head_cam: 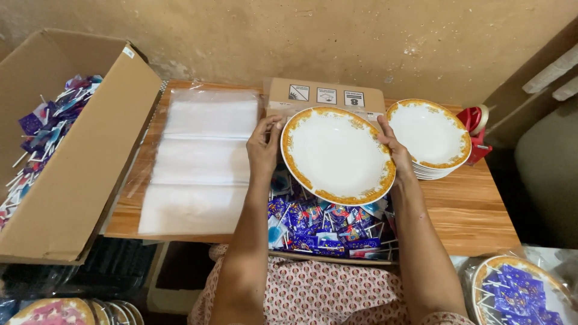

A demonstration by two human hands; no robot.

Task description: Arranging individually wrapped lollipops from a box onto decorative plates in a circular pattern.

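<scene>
I hold a white plate with an orange-gold rim [337, 153] tilted toward me above an open cardboard box. My left hand [264, 144] grips its left edge and my right hand [394, 150] grips its right edge. Under the plate, the box [325, 96] is filled with several small blue and purple wrapped packets [322, 229]. A stack of matching plates [430, 135] rests on the wooden table [475, 204] just right of my right hand.
A stack of clear plastic bags [201, 159] lies on the table's left part. A large cardboard box [72, 162] with more blue packets stands at far left. A red tape dispenser [475, 129] sits behind the plate stack. A bagged plate with packets [518, 289] lies at bottom right.
</scene>
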